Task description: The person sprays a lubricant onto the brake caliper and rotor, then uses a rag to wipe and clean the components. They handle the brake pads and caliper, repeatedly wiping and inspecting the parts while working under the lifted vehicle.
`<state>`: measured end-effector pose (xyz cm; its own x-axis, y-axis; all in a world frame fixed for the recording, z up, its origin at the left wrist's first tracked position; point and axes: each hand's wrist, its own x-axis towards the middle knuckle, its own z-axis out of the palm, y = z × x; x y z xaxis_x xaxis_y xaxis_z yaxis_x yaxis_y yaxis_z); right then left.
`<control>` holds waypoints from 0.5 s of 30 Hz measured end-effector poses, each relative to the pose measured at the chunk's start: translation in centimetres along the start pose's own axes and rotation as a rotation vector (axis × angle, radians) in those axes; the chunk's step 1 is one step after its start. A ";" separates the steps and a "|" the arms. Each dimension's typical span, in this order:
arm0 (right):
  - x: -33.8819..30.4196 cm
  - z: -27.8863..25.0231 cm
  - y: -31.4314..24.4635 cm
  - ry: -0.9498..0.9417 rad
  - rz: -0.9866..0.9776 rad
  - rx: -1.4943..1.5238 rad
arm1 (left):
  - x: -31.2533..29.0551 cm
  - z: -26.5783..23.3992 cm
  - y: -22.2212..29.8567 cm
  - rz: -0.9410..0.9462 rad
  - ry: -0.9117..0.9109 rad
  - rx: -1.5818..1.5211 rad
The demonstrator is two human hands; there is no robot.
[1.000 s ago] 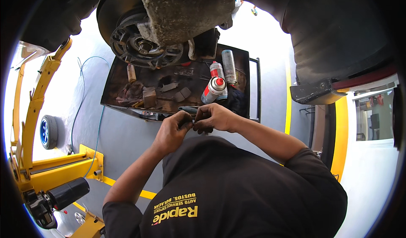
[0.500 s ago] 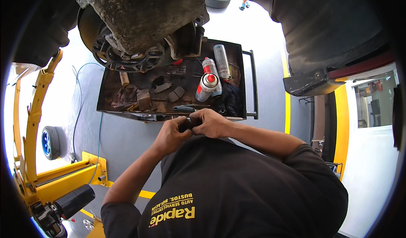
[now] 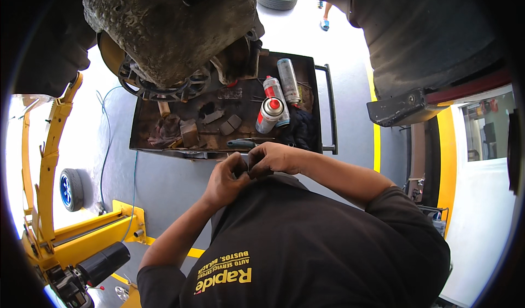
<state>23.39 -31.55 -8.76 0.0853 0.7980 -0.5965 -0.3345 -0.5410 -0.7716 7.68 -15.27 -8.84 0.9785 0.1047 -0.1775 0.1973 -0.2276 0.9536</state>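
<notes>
Close in front of my body, my left hand (image 3: 224, 180) and my right hand (image 3: 273, 159) meet at the fingertips. Both have curled, pinched fingers. Something small and dark seems to sit between them, but the fingers hide what it is. Just beyond my hands, a tool with a dark teal handle (image 3: 240, 144) lies along the near edge of the tool cart (image 3: 186, 100). On the cart stand a spray can with a red nozzle (image 3: 270, 115) and, behind it, two more spray cans. Two grey brake pads (image 3: 231, 124) lie near the middle of the tray.
A grimy metal vehicle underbody part (image 3: 169, 29) hangs low over the cart's far left. A black lift arm pad (image 3: 399, 109) juts in at right. Yellow lift equipment (image 3: 93, 231) stands at left, beside a wheel (image 3: 70, 190). Dark cloth (image 3: 301, 128) lies on the cart.
My fingers have shifted slightly, the left hand a little lower, still meeting the right. The view has moved a little. At the far back, another person's leg shows more.
</notes>
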 end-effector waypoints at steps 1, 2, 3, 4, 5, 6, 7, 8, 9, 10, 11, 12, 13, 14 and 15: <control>-0.1 -0.2 -0.2 -0.024 0.011 -0.008 | 0.0 -0.1 -0.2 -0.026 0.002 -0.070; -0.1 -0.4 -0.5 -0.031 0.010 -0.020 | 0.0 -0.2 -0.4 -0.039 0.003 -0.141; -0.1 -0.5 -0.7 -0.063 -0.012 -0.024 | 0.1 -0.4 -0.5 -0.054 -0.008 -0.121; -0.2 -0.6 -1.0 -0.059 0.037 -0.012 | 0.1 -0.5 -0.6 -0.056 -0.019 -0.105; -0.2 -0.7 -1.2 -0.080 0.066 0.008 | 0.2 -0.7 -0.5 -0.064 -0.025 -0.076; -0.2 -0.9 -1.5 -0.102 0.097 0.028 | 0.4 -0.8 -0.4 -0.036 -0.041 -0.081; -0.3 -1.0 -1.7 -0.121 0.097 0.034 | 0.5 -1.0 -0.2 -0.015 -0.053 -0.073; -0.3 -1.2 -2.0 -0.141 0.101 0.038 | 0.6 -1.1 0.1 -0.044 -0.068 -0.035; -0.4 -1.5 -2.4 -0.150 0.127 0.030 | 0.7 -1.3 0.5 -0.010 -0.040 -0.074; -0.6 -1.7 -2.7 -0.140 0.098 0.021 | 0.8 -1.4 0.9 -0.029 -0.015 -0.085; -0.9 -2.0 -3.0 -0.119 0.089 0.001 | 0.8 -1.6 1.4 -0.051 0.010 -0.094; -1.2 -2.2 -3.4 -0.102 0.081 -0.017 | 0.9 -1.9 2.0 -0.063 0.032 -0.058; -1.6 -2.1 -3.6 -0.067 0.010 -0.071 | 0.9 -2.2 2.5 -0.079 0.056 -0.021; -2.0 -2.0 -3.9 -0.005 -0.056 -0.122 | 1.0 -2.4 3.0 -0.059 0.091 0.007; -2.3 -1.6 -4.1 0.062 -0.174 -0.183 | 1.2 -2.7 3.4 -0.047 0.096 0.050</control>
<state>26.10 -31.56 -4.58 0.1859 0.8685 -0.4596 -0.1350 -0.4407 -0.8874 9.33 -13.34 -5.14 0.9585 0.2080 -0.1948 0.2475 -0.2685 0.9309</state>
